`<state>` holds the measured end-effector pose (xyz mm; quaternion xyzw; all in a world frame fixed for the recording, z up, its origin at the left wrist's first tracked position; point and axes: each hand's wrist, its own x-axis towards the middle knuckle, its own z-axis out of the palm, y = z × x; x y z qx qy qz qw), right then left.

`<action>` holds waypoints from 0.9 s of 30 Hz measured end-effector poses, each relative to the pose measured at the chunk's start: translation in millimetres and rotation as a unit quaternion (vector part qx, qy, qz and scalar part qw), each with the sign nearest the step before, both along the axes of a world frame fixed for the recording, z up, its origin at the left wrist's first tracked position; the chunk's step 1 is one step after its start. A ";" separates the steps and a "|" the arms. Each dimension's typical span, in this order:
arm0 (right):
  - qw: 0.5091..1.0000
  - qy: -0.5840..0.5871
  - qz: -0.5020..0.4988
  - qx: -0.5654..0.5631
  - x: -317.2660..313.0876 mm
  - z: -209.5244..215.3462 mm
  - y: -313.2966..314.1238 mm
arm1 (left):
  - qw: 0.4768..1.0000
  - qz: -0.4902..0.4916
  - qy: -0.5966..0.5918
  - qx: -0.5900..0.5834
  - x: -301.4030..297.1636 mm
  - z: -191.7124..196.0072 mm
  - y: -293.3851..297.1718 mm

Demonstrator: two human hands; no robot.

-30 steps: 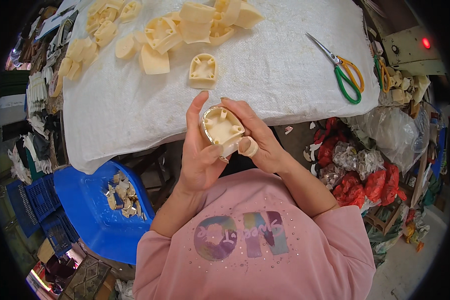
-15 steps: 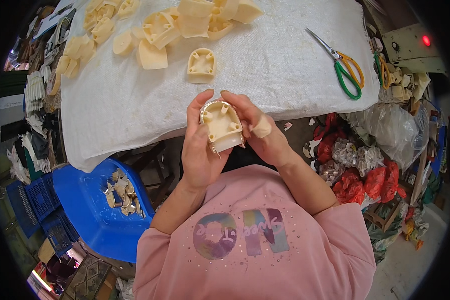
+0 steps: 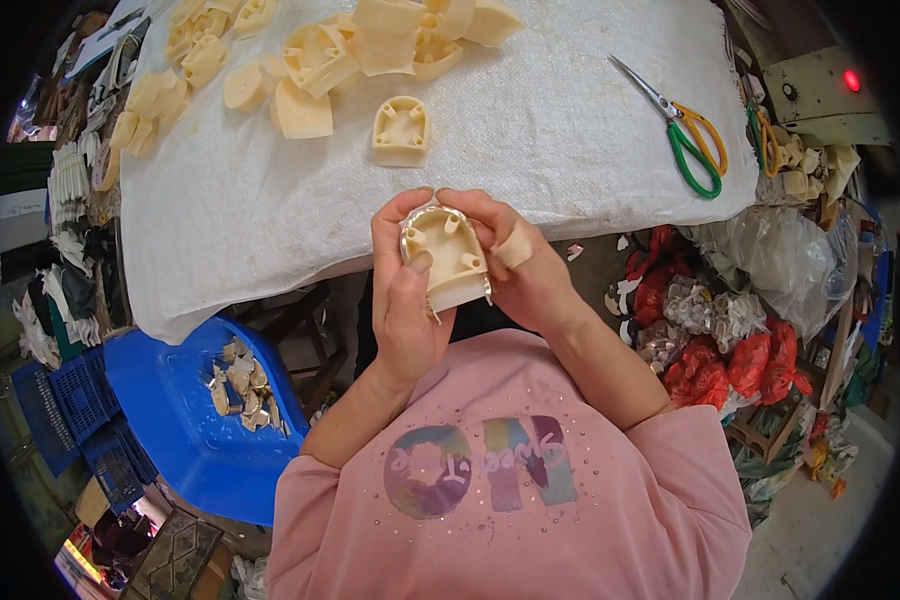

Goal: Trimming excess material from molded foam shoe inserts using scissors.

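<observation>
Between my two hands, just off the table's near edge, is a cream plastic arched shell. Its hollow side faces up and shows small round posts inside. A shiny metallic trim strip follows its curved rim, and thin ends stick out by the straight edge. My left hand grips the left side, its thumb bent over the rim. On the other side my right hand closes round the shell, with tan tape on one finger. Both sets of fingertips meet near the top of the arch. A similar cream shell lies alone beyond them.
More cream shells are heaped at the far left on the white-covered table. Scissors with green and yellow handles lie at the right. A blue plastic chair or tub holds metallic pieces. Red plastic bags sit low right.
The shell has tilted a little and its straight edge now shows differently. My left thumb has shifted onto the rim. Both hands stay closed on the shell.
</observation>
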<state>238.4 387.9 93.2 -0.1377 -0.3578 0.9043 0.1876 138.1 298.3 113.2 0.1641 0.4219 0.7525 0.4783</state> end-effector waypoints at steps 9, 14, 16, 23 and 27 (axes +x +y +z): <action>0.985 -0.071 -0.050 0.148 -6.2 4.7 -7.2 | 1.000 -0.002 0.011 0.009 -1.4 -8.4 -3.9; 0.878 -0.067 -0.161 0.447 -9.6 -0.6 -11.6 | 0.997 0.006 0.077 0.005 2.7 -8.3 -2.1; 0.953 -0.102 -0.081 0.272 -4.3 8.4 -11.3 | 1.000 -0.016 0.001 0.011 0.3 -2.7 -0.3; 0.992 -0.012 -0.027 0.119 -3.9 -1.8 -3.7 | 0.975 -0.064 -0.178 0.114 -14.7 -3.3 2.4; 0.987 -0.025 -0.073 0.140 -3.3 1.4 -0.2 | 0.971 -0.046 -0.216 0.087 -15.0 0.9 0.9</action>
